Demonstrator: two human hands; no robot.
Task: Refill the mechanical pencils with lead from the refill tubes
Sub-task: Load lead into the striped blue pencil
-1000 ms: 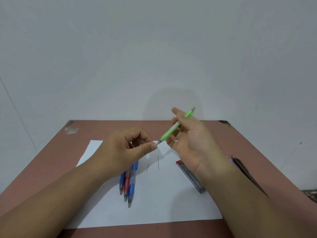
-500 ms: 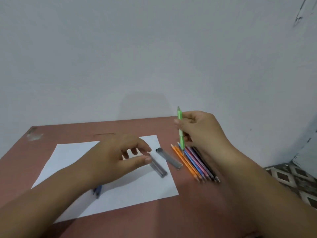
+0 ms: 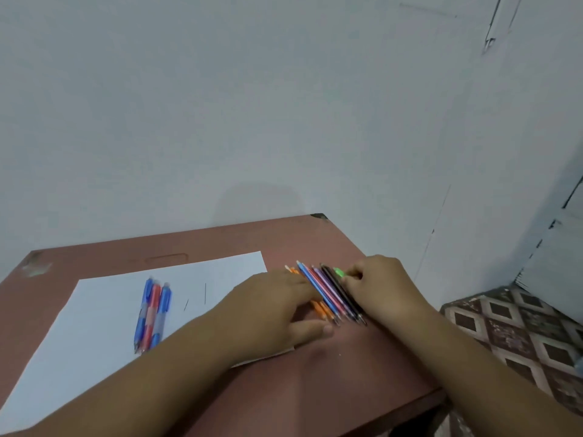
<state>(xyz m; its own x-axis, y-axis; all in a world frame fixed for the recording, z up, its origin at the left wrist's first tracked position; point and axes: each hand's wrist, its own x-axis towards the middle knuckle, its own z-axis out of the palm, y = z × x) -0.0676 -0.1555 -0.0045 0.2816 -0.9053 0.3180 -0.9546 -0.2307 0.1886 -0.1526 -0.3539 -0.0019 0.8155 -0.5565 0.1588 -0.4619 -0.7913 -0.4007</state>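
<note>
On the desk's [image 3: 315,389] right side, my right hand [image 3: 383,290] now lays the green pencil [image 3: 339,272] beside the done row [image 3: 328,294], fingers pinching it; 1 sec ago it was mid-air. Left hand [image 3: 277,313] flat, steadying row. 3 blue/red pencils [image 3: 153,313] wait on the paper [image 3: 94,342].

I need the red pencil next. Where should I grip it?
Pinch the red pencil mid-barrel from above. It lies flat on the paper between two blue pencils that touch it, so its sides are blocked; lift by the far end if fingers won't fit.
</note>
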